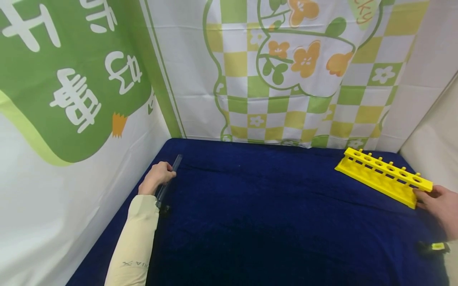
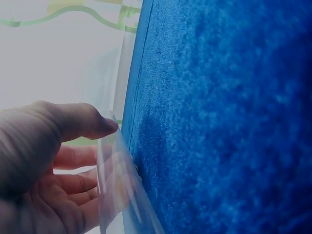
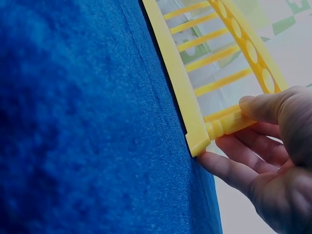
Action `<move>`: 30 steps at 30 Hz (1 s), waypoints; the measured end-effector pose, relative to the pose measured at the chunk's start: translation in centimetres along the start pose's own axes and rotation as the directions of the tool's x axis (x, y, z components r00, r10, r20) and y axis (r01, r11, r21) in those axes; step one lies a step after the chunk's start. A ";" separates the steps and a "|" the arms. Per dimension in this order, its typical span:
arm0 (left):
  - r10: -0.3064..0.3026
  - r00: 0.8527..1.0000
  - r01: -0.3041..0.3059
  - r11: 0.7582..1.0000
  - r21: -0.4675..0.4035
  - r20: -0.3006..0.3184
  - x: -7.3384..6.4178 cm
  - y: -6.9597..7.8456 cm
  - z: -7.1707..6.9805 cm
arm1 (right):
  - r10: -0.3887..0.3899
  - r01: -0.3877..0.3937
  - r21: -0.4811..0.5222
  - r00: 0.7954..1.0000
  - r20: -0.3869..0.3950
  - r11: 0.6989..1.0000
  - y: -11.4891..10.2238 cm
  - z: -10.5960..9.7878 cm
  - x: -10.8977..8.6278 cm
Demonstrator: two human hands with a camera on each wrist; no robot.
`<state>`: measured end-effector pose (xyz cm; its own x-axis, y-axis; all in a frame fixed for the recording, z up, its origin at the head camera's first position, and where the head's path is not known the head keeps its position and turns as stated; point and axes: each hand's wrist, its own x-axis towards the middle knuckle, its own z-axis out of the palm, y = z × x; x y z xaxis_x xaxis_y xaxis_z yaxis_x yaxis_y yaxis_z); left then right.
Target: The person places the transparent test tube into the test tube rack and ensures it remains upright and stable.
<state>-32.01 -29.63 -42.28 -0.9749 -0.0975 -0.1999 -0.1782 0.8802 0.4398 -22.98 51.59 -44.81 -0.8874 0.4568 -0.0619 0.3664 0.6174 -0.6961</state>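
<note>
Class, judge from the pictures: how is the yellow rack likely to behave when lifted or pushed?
The yellow rack is probably stiff: its thin posts look straight. Its open frame and row of holes suggest it's light for its size. Its long, flat base makes rolling unlikely.

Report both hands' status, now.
Left hand: closed, holding a clear tube.
Right hand: closed, gripping one end of the yellow test-tube rack.

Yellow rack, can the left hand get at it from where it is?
Probably not: the left hand is across the table, holding a clear tube, while the yellow rack sits at right, gripped by the right hand.
</note>
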 end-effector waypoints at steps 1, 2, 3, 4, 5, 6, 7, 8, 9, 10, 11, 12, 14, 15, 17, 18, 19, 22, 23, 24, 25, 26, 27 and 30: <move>0.001 1.000 -0.001 1.000 0.001 -0.002 0.0 0.0 0.0 | -0.005 0.005 0.002 1.000 0.000 1.000 0.0 0.0 0.1; 0.005 1.000 -0.005 1.000 0.001 -0.004 0.0 0.0 0.0 | -0.011 0.011 0.004 1.000 0.000 1.000 0.1 0.0 0.1; 0.009 1.000 -0.009 1.000 0.002 -0.006 0.1 0.0 0.1 | -0.014 0.014 0.005 1.000 0.000 1.000 0.1 0.1 0.1; 0.015 1.000 -0.015 1.000 0.001 -0.009 0.1 0.1 0.0 | -0.013 0.013 0.006 1.000 -0.002 1.000 0.2 0.1 0.1; 0.018 1.000 -0.018 1.000 0.000 -0.013 0.1 0.1 0.1 | -0.015 0.015 0.008 1.000 -0.003 1.000 0.3 0.1 0.1; 0.018 1.000 -0.018 1.000 0.000 -0.018 0.1 0.2 0.1 | -0.021 0.021 0.010 1.000 -0.004 1.000 0.3 0.2 0.1; 0.022 1.000 -0.022 1.000 -0.001 -0.021 0.1 0.2 0.1 | -0.020 0.020 0.012 1.000 -0.006 1.000 0.3 0.2 0.1; 0.021 1.000 -0.021 1.000 -0.005 -0.023 0.1 0.2 0.2 | -0.018 0.018 0.010 1.000 -0.007 1.000 0.3 0.3 0.1; 0.019 0.999 -0.020 1.000 -0.009 -0.025 0.1 0.2 0.2 | -0.012 0.012 0.008 1.000 -0.010 1.000 0.2 0.3 0.1; 0.017 0.999 -0.017 1.000 -0.011 -0.029 0.1 0.2 0.2 | -0.008 0.008 0.007 1.000 -0.012 1.000 0.2 0.4 0.1; 0.015 0.999 -0.016 1.000 -0.011 -0.032 0.0 0.2 0.2 | -0.008 0.008 0.009 1.000 -0.014 1.000 0.1 0.4 0.0; 0.014 0.999 -0.014 1.000 -0.011 -0.035 0.1 0.3 0.2 | -0.005 0.006 0.009 1.000 -0.016 1.000 0.0 0.4 0.0; 0.011 0.999 -0.011 1.000 -0.014 -0.040 0.1 0.3 0.2 | -0.003 0.003 0.006 1.000 -0.018 1.000 -0.1 0.4 -0.1; 0.016 0.999 -0.016 1.000 -0.014 -0.042 0.1 0.4 0.1 | -0.004 0.004 0.006 1.000 -0.020 1.000 -0.2 0.4 -0.2; 0.016 0.999 -0.016 1.000 -0.013 -0.043 0.1 0.4 0.1 | -0.011 0.011 0.004 1.000 -0.020 1.000 -0.2 0.3 -0.3; 0.015 0.999 -0.016 1.000 -0.014 -0.043 0.1 0.4 0.1 | -0.009 0.009 0.001 1.000 -0.020 1.000 -0.2 0.3 -0.3; 0.016 0.999 -0.017 1.000 -0.015 -0.044 0.2 0.5 0.1 | -0.006 0.006 -0.001 1.000 -0.020 1.000 -0.2 0.3 -0.4; 0.022 0.998 -0.023 1.000 -0.017 -0.051 0.2 0.5 0.0 | 0.014 -0.014 -0.006 1.000 -0.025 1.000 -0.3 0.3 -0.4; 0.019 0.998 -0.020 1.000 -0.018 -0.053 0.2 0.5 0.1 | 0.018 -0.018 -0.006 0.999 -0.027 1.000 -0.3 0.3 -0.4; 0.017 0.998 -0.018 1.000 -0.020 -0.054 0.2 0.5 0.1 | 0.019 -0.020 -0.005 0.999 -0.027 1.000 -0.3 0.3 -0.3; 0.015 0.998 -0.016 1.000 -0.022 -0.055 0.2 0.5 0.0 | 0.014 -0.014 -0.002 1.000 -0.026 1.000 -0.3 0.3 -0.3; 0.012 0.998 -0.014 1.000 -0.025 -0.054 0.2 0.4 0.0 | 0.008 -0.008 0.001 1.000 -0.024 1.000 -0.3 0.3 -0.2; 0.007 0.998 -0.009 1.000 -0.027 -0.056 0.2 0.4 0.1 | 0.001 -0.001 0.003 1.000 -0.022 1.000 -0.3 0.2 -0.2; 0.012 0.998 -0.014 0.999 -0.031 -0.061 0.1 0.4 -0.1 | -0.030 0.031 0.015 0.999 -0.016 0.999 -0.2 0.2 -0.1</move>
<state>-32.19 -29.34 -42.08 -0.9833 -0.1153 -0.1408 -0.1689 0.8667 0.4694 -22.99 51.24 -44.84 -0.8937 0.4477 -0.0294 0.3346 0.6212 -0.7086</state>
